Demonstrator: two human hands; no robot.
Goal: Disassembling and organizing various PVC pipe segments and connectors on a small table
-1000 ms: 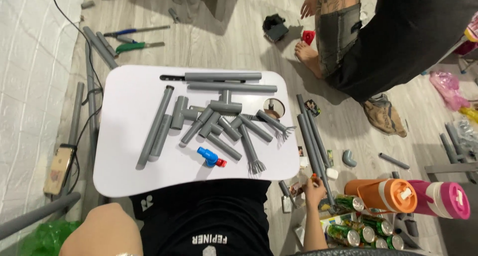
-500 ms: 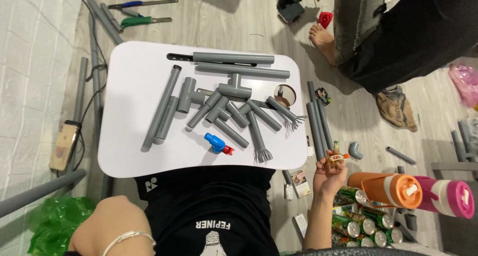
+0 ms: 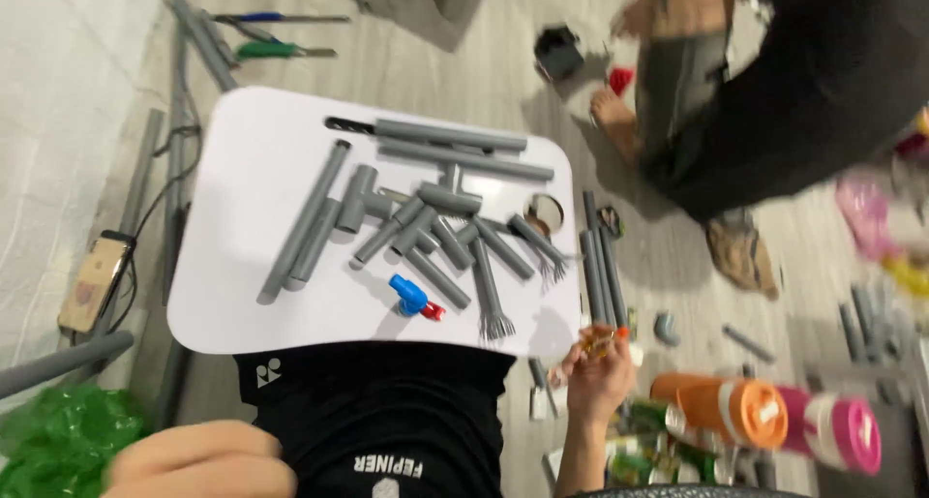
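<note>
White tray table [image 3: 242, 295]: rounded rectangle across the wearer's lap, long axis running 9 to 3 o'clock.

Grey pipe lengths [image 3: 450, 135]: two longest lie side by side along the far edge, axes 9 to 3, tilted slightly down to the right. Shorter cuts and tee fittings [image 3: 426, 227] fan out mid-table, mostly slanting 10 to 4 o'clock.

Orange bottle [image 3: 726, 406] and pink bottle [image 3: 837, 430]: on their sides on the floor at 4 o'clock of the table.

Right hand [image 3: 595, 377]: just off the table's 5 o'clock corner, fingers pinched round a small orange object [image 3: 598, 338], held above the floor, blurred; its axis cannot be told.

Left hand: not seen.

Blue elbow fitting [image 3: 408, 295]: near the table's front edge, red cap toward 4 o'clock.
</note>
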